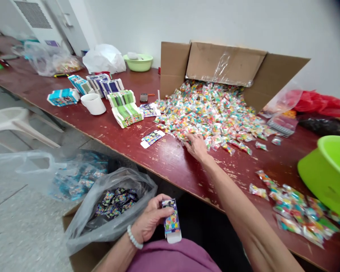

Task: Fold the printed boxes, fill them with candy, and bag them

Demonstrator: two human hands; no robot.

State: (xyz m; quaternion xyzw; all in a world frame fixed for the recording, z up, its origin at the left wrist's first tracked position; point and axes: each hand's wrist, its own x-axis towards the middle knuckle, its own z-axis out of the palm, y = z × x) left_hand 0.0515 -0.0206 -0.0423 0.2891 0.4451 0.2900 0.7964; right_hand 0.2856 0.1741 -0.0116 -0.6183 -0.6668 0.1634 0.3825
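My left hand (154, 215), with a beaded bracelet on its wrist, is closed round a small purple printed carton (171, 221) above my lap. The carton's white lower flap (174, 237) sticks out at the bottom. My right hand (197, 146) reaches to the near edge of a large heap of small clear candy packets (215, 113) on the table. Its fingers are curled and pinched on a candy packet there, partly hidden among the others. Left of that hand lies a flattened purple carton (152, 138) with white flaps spread.
A cardboard box (226, 62) lies behind the heap. Bundled cartons (126, 109) and a white mug (93, 104) stand left on the red table (170, 160). A green basin (325, 170) and loose packets (297, 207) are at right. Below, a plastic-lined box (82, 230) holds filled cartons.
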